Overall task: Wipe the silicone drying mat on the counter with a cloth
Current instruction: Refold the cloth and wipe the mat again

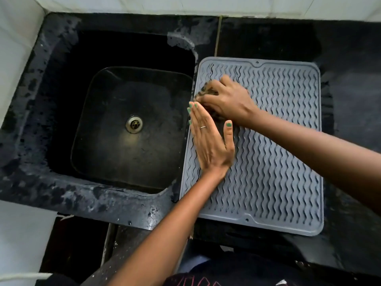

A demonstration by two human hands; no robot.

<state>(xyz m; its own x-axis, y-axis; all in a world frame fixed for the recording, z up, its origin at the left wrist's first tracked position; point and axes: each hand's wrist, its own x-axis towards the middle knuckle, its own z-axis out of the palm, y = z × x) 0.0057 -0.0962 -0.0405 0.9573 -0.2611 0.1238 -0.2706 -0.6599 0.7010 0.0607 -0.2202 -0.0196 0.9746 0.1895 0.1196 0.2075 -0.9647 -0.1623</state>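
A grey silicone drying mat (274,145) with wavy ridges lies flat on the black counter, just right of the sink. My right hand (228,100) presses a dark bunched cloth (206,92) onto the mat's upper left part; most of the cloth is hidden under the fingers. My left hand (210,141) lies flat on the mat's left edge, fingers together and pointing away from me, its fingertips touching the right hand. It holds nothing.
A deep black sink (123,124) with a metal drain (134,123) fills the left side, its rim against the mat's left edge. Black counter (350,89) extends behind and right of the mat. A white tiled wall (185,5) runs along the back.
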